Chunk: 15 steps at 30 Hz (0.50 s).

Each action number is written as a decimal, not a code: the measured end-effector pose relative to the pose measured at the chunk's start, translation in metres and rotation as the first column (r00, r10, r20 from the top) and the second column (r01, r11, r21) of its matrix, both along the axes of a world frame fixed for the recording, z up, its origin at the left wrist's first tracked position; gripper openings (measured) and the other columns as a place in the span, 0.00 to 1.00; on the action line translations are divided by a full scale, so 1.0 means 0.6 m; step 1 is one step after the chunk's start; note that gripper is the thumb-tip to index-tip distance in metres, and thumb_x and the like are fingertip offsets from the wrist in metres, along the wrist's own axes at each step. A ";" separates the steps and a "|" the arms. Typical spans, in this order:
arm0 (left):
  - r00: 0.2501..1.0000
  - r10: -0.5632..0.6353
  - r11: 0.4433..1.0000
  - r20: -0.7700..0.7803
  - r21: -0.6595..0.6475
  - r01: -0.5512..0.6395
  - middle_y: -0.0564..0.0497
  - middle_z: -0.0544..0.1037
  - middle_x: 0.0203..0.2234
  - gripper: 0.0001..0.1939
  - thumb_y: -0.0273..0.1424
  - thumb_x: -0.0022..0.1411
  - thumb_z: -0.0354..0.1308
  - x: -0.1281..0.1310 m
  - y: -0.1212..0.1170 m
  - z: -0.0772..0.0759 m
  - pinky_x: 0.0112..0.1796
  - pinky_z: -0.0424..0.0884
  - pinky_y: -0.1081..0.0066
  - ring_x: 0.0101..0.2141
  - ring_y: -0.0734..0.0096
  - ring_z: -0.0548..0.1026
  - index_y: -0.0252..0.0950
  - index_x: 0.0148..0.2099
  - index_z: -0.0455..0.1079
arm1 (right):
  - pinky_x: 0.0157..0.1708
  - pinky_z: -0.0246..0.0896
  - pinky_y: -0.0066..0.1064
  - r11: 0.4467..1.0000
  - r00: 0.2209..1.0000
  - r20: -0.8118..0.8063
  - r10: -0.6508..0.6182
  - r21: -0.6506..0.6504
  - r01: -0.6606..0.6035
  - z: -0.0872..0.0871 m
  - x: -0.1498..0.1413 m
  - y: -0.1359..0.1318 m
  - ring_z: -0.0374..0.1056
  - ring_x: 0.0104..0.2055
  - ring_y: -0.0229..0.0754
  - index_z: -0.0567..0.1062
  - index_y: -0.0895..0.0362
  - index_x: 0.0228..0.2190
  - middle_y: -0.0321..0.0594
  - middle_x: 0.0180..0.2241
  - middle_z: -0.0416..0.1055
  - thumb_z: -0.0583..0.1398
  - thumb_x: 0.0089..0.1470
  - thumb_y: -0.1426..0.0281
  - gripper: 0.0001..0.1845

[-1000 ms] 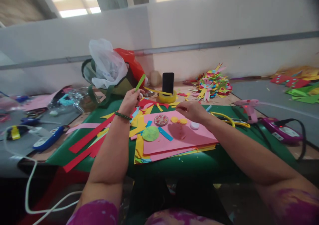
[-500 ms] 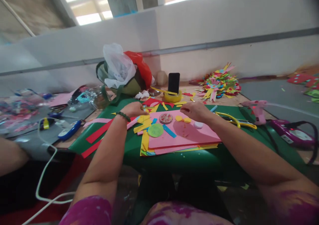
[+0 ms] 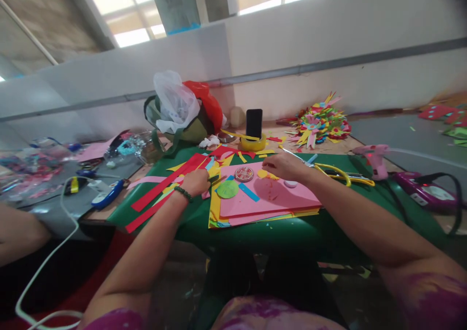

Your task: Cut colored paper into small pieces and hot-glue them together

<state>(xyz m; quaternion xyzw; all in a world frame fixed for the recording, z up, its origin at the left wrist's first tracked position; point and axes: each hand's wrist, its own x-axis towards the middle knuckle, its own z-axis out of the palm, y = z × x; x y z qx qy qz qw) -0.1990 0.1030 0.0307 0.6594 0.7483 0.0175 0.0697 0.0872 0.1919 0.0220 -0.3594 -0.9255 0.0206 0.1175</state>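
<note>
Saving reach, maybe: yellow scalloped paper discs [image 3: 270,176] are parked by right hand [image 3: 280,165] (grip unclear, ditto left hand [image 3: 197,181]).

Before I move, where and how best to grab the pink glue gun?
By the handle of the pink glue gun, probably coming down from above right with the right hand. The handle runs down from the body, while the nozzle points left. Avoid the nozzle: a red light shows, so it may be hot.

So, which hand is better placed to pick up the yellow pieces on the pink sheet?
Right hand, likely: it's near the yellow pieces; the left hand is beyond the green disc.
</note>
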 end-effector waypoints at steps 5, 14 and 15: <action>0.952 -0.008 1.000 0.307 0.012 0.005 0.55 0.63 0.11 0.14 0.28 0.46 0.57 -0.042 0.008 0.039 0.22 0.53 0.73 0.17 0.74 0.61 0.37 0.13 0.60 | 0.34 0.57 0.29 1.000 1.000 0.009 0.000 0.000 0.000 -0.002 0.000 0.002 0.73 0.39 0.44 0.81 0.56 0.38 0.43 0.37 0.80 0.55 0.62 0.68 0.14; 0.693 0.021 0.999 0.721 0.018 -0.049 0.58 0.61 0.10 0.09 0.28 0.47 0.59 -0.010 0.058 0.058 0.18 0.45 0.75 0.14 0.81 0.52 0.34 0.18 0.66 | 0.34 0.58 0.29 1.000 1.000 -0.003 0.003 -0.009 -0.004 -0.004 0.000 0.004 0.73 0.40 0.44 0.80 0.56 0.37 0.43 0.39 0.80 0.55 0.62 0.68 0.13; 0.651 0.021 0.999 0.759 0.009 -0.043 0.57 0.62 0.10 0.09 0.27 0.47 0.59 -0.002 0.067 0.057 0.17 0.45 0.76 0.14 0.82 0.52 0.34 0.18 0.65 | 0.34 0.58 0.29 1.000 1.000 -0.006 0.003 -0.007 -0.003 -0.004 -0.001 0.003 0.73 0.40 0.44 0.80 0.56 0.38 0.43 0.39 0.80 0.55 0.62 0.68 0.13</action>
